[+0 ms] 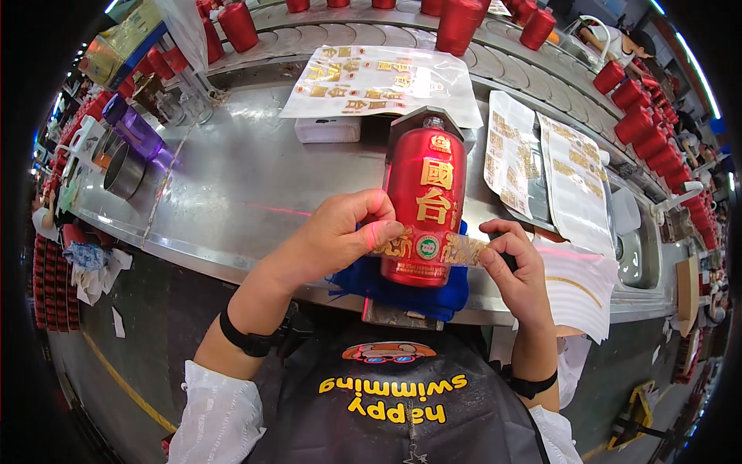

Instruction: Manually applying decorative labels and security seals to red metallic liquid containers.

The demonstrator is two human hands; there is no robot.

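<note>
A red bottle (425,174) with raised gold characters stands in front of me, leaning back on a dark angled rest (402,127). A clear decal strip (464,249) with gold pattern runs across its lower front, around a round green-and-white emblem. My left hand (340,232) is closed at the bottle's left side, its thumb pressing the strip's left end there. With thumb and fingers, my right hand (519,267) pinches the strip's right end, which stands off the bottle. A blue cloth (359,284) lies under the bottle.
Sheets of gold decals lie behind the bottle (379,77) and to its right (572,166). White backing sheets (576,282) hang near the front edge. At left stand a purple drink bottle (135,127) and a metal cup (125,172). Red bottles (461,25) line the conveyor (348,37) beyond.
</note>
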